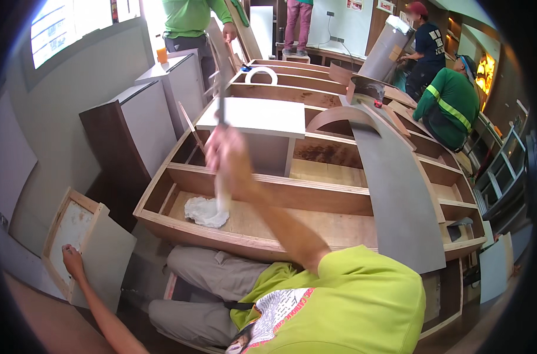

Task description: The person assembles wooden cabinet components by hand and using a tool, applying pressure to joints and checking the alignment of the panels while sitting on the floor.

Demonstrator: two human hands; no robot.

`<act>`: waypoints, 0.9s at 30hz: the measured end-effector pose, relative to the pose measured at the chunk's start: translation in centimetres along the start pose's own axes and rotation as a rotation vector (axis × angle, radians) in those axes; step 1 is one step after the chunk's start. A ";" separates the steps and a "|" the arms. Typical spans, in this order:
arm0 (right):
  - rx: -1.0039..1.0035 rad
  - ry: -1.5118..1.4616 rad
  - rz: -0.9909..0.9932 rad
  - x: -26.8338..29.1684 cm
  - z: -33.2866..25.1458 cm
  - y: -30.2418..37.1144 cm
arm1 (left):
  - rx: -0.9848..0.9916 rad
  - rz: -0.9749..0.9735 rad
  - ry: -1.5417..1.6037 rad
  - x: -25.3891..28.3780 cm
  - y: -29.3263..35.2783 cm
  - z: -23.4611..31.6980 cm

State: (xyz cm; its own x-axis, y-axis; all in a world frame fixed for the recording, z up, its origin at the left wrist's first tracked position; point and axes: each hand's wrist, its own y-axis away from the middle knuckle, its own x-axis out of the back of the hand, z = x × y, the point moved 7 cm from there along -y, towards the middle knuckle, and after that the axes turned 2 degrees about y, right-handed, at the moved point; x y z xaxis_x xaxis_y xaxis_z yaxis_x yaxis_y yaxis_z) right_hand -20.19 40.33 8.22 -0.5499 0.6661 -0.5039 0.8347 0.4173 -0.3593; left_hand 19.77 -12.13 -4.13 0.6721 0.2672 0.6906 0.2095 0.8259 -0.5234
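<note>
My right hand (228, 154) is raised over the wooden framework and closed round a long hammer-like tool (222, 103). Motion smears the tool: a dark shaft stands above my fist and a pale handle end below, its head unclear. At the lower left, my left hand (72, 259) pinches at the inner face of a small box panel (106, 259) with a bare wood frame. Whatever those fingers hold is too small to name. The panel leans beside my bent knees. Inside the nearest framework bay lies a crumpled white cloth or plastic (207, 212).
The curved framework (268, 177) fills the middle, with a white board (259, 118) and a long grey sheet (395, 194) across it. Cabinets (144, 118) stand left. A person in green (448, 106) crouches right near a ladder (501, 171); other people are farther back.
</note>
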 end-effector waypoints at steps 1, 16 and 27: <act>0.045 -0.183 -0.004 1.1 -1.8 -3.0 | 0.011 0.009 -0.006 0.8 -0.2 -1.2; -0.204 0.199 0.384 26.2 -7.4 -27.8 | -0.073 -0.007 -0.014 -1.4 0.4 0.5; -0.226 0.438 -0.463 -2.3 4.8 -2.3 | -0.061 0.310 0.378 5.9 4.7 9.4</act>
State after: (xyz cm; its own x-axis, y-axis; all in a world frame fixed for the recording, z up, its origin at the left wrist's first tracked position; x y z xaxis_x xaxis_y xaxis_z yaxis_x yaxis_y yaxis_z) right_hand -20.95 34.88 6.45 -0.8295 0.5567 0.0441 0.5277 0.8072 -0.2645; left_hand 18.04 -1.99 2.22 0.9176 0.2877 0.2741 -0.0077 0.7026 -0.7115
